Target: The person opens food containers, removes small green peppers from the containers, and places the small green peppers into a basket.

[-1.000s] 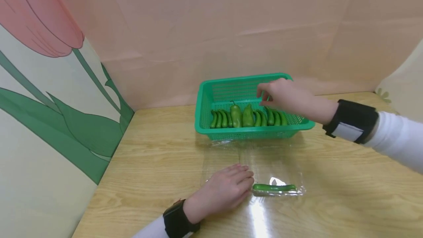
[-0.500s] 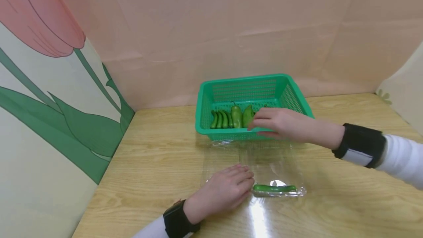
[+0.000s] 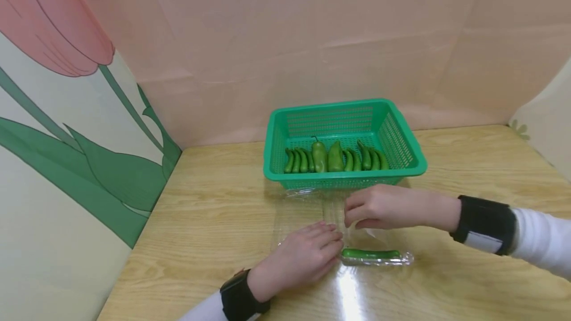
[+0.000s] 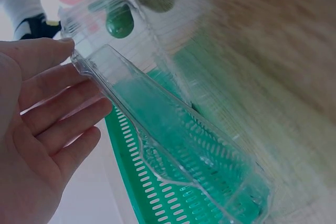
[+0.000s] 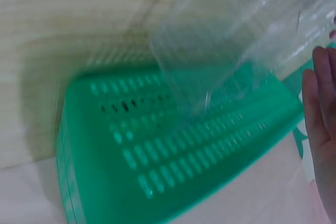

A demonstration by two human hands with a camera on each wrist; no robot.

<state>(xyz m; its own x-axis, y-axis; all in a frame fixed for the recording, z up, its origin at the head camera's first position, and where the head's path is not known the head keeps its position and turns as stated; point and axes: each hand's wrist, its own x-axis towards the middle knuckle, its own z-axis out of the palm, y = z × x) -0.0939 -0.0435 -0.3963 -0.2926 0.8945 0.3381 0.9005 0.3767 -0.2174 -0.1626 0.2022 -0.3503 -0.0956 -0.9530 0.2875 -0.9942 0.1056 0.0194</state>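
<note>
A clear plastic clamshell box (image 3: pixel 308 207) lies open on the wooden table, in front of a green basket (image 3: pixel 403 147). One green pepper (image 3: pixel 370 253) lies in the box's near right corner. My left hand (image 3: pixel 308 254) rests flat on the box's left side, fingers straight, and its fingers (image 4: pixel 58 103) touch the clear box (image 4: pixel 173 129) rim. My right hand (image 3: pixel 379 207) hovers over the middle of the box, fingers curled above the thumb. Nothing green shows in it. Its fingers (image 5: pixel 320 108) appear at the frame edge beside the clear box (image 5: pixel 236 35).
The basket holds a row of several green peppers (image 3: pixel 334 158), two of them fat. Pink paper walls stand behind, and a flower-printed panel (image 3: pixel 67 137) closes the left side. The table (image 3: pixel 468 162) runs on to the right.
My right hand came back from above the basket, down past its front rim, to over the clear box. The left hand and the pepper in the box stayed put.
</note>
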